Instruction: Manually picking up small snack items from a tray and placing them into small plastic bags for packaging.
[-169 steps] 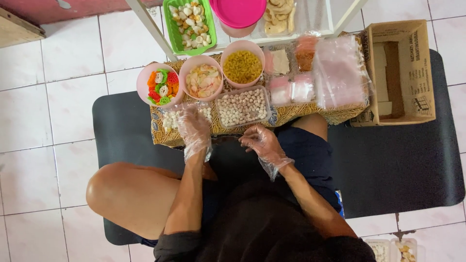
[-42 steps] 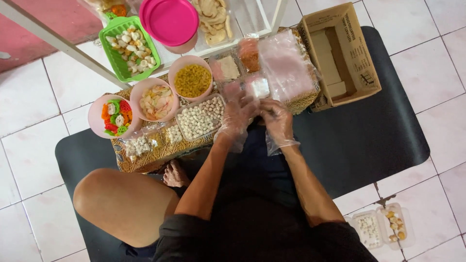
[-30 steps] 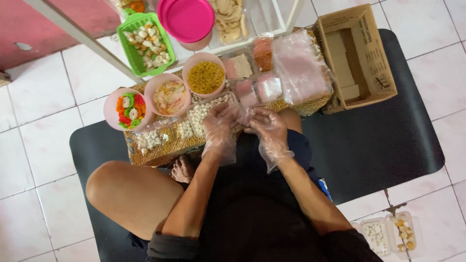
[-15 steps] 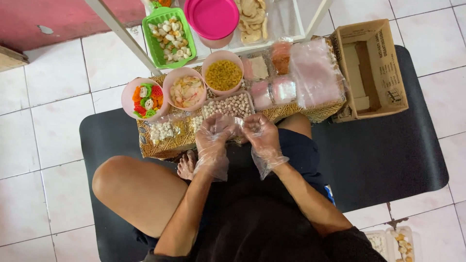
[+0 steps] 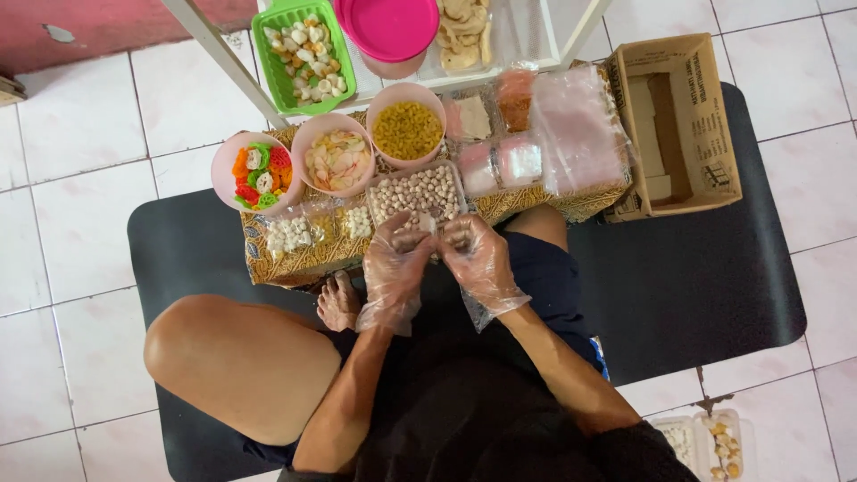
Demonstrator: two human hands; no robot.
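Fingers of our left hand (image 5: pixel 395 259) and right hand (image 5: pixel 473 253), both gloved, are meeting over a small clear bag (image 5: pixel 431 228), pinching it between them at the low table's (image 5: pixel 295 264) near edge. Just beyond the bag, a tray of pale balls (image 5: pixel 416 191) is sitting; farther out, pink bowls (image 5: pixel 336 164) are lining up, leftward.

White tiled floor (image 5: pixel 71 178), black mat (image 5: pixel 696 268), red wall (image 5: pixel 116 27).
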